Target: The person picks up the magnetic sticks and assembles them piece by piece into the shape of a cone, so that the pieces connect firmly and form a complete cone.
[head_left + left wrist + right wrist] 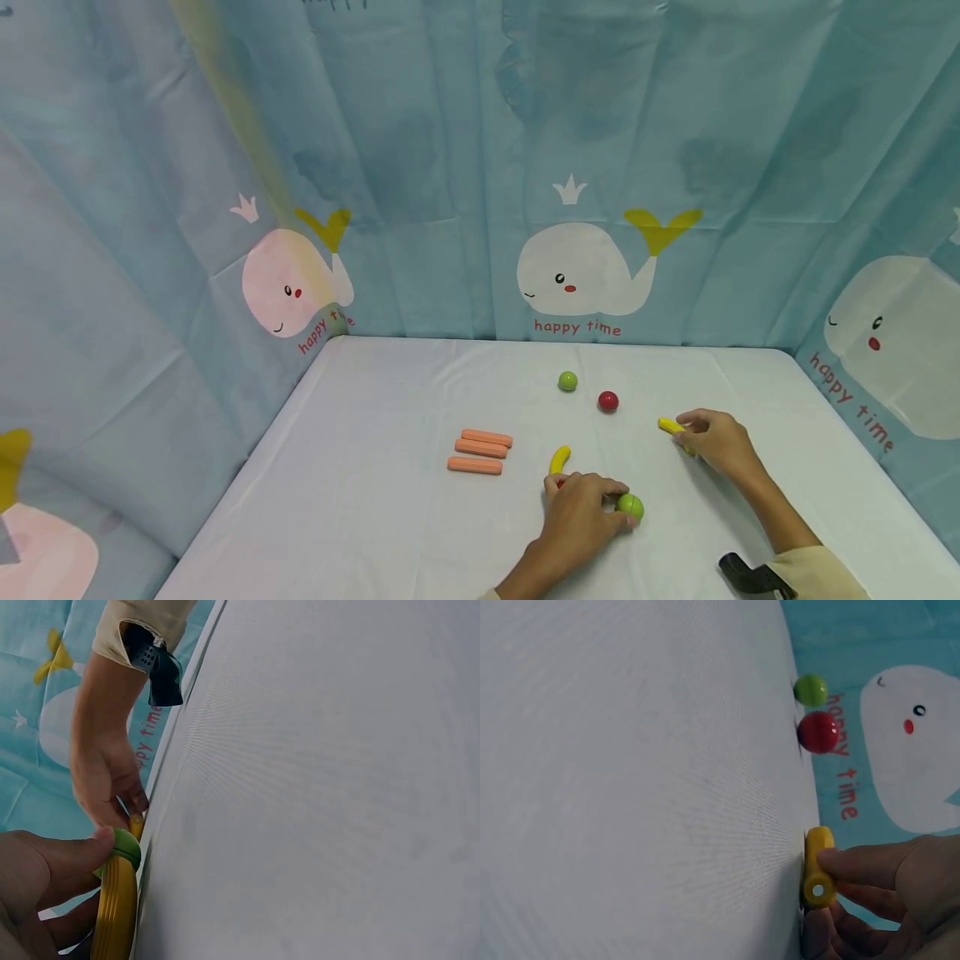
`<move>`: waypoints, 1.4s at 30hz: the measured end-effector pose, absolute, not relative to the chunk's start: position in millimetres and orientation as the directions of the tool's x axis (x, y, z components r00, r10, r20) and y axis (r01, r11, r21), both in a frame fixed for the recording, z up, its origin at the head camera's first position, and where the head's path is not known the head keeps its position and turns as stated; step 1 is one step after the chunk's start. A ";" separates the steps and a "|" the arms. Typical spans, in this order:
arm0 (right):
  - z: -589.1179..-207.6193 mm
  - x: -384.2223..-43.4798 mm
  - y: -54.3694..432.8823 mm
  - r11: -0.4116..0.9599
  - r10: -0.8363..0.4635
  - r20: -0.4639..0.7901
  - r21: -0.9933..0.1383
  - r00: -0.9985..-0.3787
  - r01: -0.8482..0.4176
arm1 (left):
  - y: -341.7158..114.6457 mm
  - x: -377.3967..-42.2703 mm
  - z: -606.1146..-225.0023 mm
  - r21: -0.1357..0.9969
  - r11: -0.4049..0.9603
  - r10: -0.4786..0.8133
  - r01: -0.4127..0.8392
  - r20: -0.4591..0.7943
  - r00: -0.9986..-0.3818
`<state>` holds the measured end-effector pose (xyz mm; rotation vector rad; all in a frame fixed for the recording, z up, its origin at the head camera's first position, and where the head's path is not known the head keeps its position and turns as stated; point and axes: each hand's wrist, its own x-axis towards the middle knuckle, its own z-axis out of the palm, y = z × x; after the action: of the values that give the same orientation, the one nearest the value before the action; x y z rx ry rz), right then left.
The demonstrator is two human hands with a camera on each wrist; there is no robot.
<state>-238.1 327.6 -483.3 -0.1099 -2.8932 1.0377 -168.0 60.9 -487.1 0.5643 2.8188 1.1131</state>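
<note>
My left hand point(573, 517) is low over the white table, its thumb and a finger pinching a green ball point(630, 507) with a seam across it. Just beyond its other fingertips lies a curved yellow toy banana point(559, 460), partly covered by them. A speck of red shows under those fingers; its shape is hidden. In the left wrist view the ridged banana point(116, 911) stands in front of the ball. Farther right, my right hand point(716, 442) pinches a short yellow stick point(671, 425). The right wrist view shows a pale dot on the stick's round end point(819, 890).
Three orange sausage-like sticks point(475, 466) lie side by side left of the banana. Toward the back are a red ball point(608, 402) and another green ball point(567, 381). Blue whale-print cloth point(435, 275) stands behind the table. A black device point(750, 575) sits at the right cuff.
</note>
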 end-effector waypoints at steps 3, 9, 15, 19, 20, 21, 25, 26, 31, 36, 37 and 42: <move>-480.4 -236.8 325.5 0.773 0.105 0.014 -0.630 -0.994 0.072 | 60.5 -168.4 -487.0 0.687 0.661 0.358 0.303 0.067 -0.931; -474.7 -229.0 318.4 0.774 0.123 -0.041 -0.622 -0.992 0.121 | 59.7 -169.6 -486.5 0.704 0.645 0.357 0.297 0.066 -0.932; -470.4 -220.3 308.9 0.764 0.110 -0.052 -0.635 -0.993 0.117 | 59.1 -170.9 -487.7 0.703 0.642 0.344 0.308 0.095 -0.934; -468.9 -215.1 300.7 0.723 0.112 -0.082 -0.677 -0.990 0.138 | 58.7 -173.1 -488.3 0.680 0.655 0.347 0.329 0.115 -0.931; -468.6 -214.1 298.6 0.714 0.109 -0.089 -0.686 -0.990 0.141 | 58.7 -173.6 -488.5 0.674 0.660 0.347 0.333 0.121 -0.930; -468.4 -212.9 296.6 0.707 0.105 -0.094 -0.693 -0.990 0.141 | 58.7 -174.0 -488.8 0.668 0.664 0.346 0.337 0.126 -0.930; -468.0 -208.2 289.5 0.687 0.083 -0.097 -0.715 -0.992 0.127 | 58.9 -175.3 -488.3 0.646 0.679 0.339 0.348 0.143 -0.930; -468.0 -207.1 287.9 0.681 0.077 -0.097 -0.722 -0.992 0.123 | 58.9 -175.6 -488.3 0.644 0.681 0.339 0.349 0.146 -0.930; -471.5 -201.5 280.6 0.632 0.062 -0.111 -0.764 -0.992 0.125 | 59.0 -175.3 -486.8 0.622 0.691 0.336 0.368 0.173 -0.926; -474.4 -196.6 273.1 0.574 0.052 -0.139 -0.806 -0.989 0.143 | 58.8 -174.9 -485.1 0.590 0.712 0.332 0.379 0.193 -0.923; -474.4 -195.7 271.9 0.568 0.049 -0.140 -0.810 -0.989 0.143 | 58.8 -174.9 -485.2 0.587 0.715 0.331 0.381 0.195 -0.923; -472.8 -192.1 268.4 0.552 0.033 -0.143 -0.822 -0.989 0.137 | 59.5 -175.3 -484.8 0.561 0.734 0.328 0.383 0.200 -0.923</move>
<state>-192.1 268.4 -472.8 -0.1577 -2.8641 1.5331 -175.3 59.5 -484.8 0.6174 3.0063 1.0040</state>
